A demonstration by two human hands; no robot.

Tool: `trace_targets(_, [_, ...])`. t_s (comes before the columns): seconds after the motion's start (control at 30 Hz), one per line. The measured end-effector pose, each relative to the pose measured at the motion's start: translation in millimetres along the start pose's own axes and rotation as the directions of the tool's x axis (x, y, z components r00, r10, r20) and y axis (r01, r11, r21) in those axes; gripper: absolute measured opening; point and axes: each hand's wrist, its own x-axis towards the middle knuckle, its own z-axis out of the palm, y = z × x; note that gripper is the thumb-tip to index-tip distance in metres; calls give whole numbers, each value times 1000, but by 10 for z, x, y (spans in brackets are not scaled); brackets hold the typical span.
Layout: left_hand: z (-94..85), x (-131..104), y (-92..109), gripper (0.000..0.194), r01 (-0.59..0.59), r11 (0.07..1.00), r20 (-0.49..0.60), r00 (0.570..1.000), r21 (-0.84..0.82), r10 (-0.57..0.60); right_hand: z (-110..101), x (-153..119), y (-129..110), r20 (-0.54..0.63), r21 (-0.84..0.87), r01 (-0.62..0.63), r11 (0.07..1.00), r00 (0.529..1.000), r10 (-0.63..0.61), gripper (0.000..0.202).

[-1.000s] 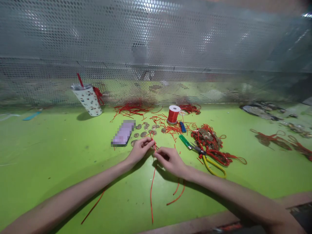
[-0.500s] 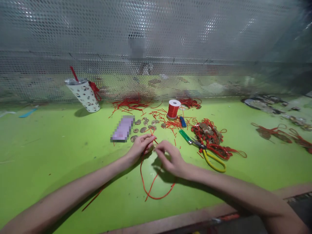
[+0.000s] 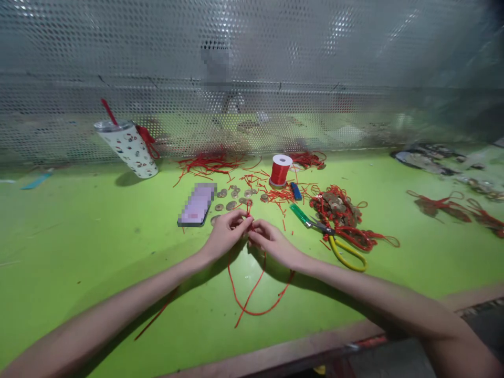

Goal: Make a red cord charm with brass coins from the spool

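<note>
A red cord [image 3: 256,314] runs between my hands, its small loop sticking up above the fingertips and its long ends curving down over the green table. My left hand [image 3: 228,231] pinches the cord from the left. From the right, my right hand [image 3: 273,241] closes its fingers on the same cord, the fingertips of both hands meeting. The part of the cord between the fingers is mostly hidden. Several round coins [image 3: 231,206] lie just beyond my left hand.
Behind the coins are a phone [image 3: 197,205], a red spool [image 3: 281,170] and cord scraps. Yellow-handled scissors [image 3: 346,254], a green lighter [image 3: 300,215] and a heap of corded coins [image 3: 336,207] lie right. A patterned cup [image 3: 132,149] stands back left, before a perforated metal screen [image 3: 157,105].
My right hand has moved left and up to meet my left hand, and its fingers have closed on the cord. A small cord loop now stands above the fingertips.
</note>
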Motion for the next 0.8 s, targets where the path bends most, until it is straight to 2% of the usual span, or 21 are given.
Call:
trace_targets(0.1, [-50, 30, 1, 19, -86, 978, -47, 994, 193, 97, 30, -45, -12, -5, -140, 52, 989, 999, -53, 22])
trace_targets(0.17, [-68, 59, -7, 18, -83, 977, -22, 996, 199, 89, 29, -36, -8, 0, -177, 66, 982, 998, -67, 23])
trace_targets(0.23, [-73, 87, -14, 18, -54, 990, 13, 999, 126, 53, 17, -3, 2, 7, -173, 68, 983, 998, -68, 27])
trace_targets(0.37, [-64, 112, -13, 21, 3, 1000, 58, 998, -11, -2, 1, 56, 33, -8, -34, 34, 999, 999, -34, 37])
trace_targets(0.53, [-114, 99, 20, 23, 43, 999, -41, 998, -31, -44, -8, 43, 29, -80, 71, 27, 997, 997, -21, 37])
trace_targets(0.7, [-231, -28, 159, 25, 32, 995, -29, 999, 94, -29, -33, 72, 15, -150, 235, -15, 972, 987, 52, 35])
trace_targets(0.8, [-199, -255, 243, 24, -64, 957, 77, 996, 284, 43, -44, 109, 42, -155, 315, -37, 948, 984, 90, 36])
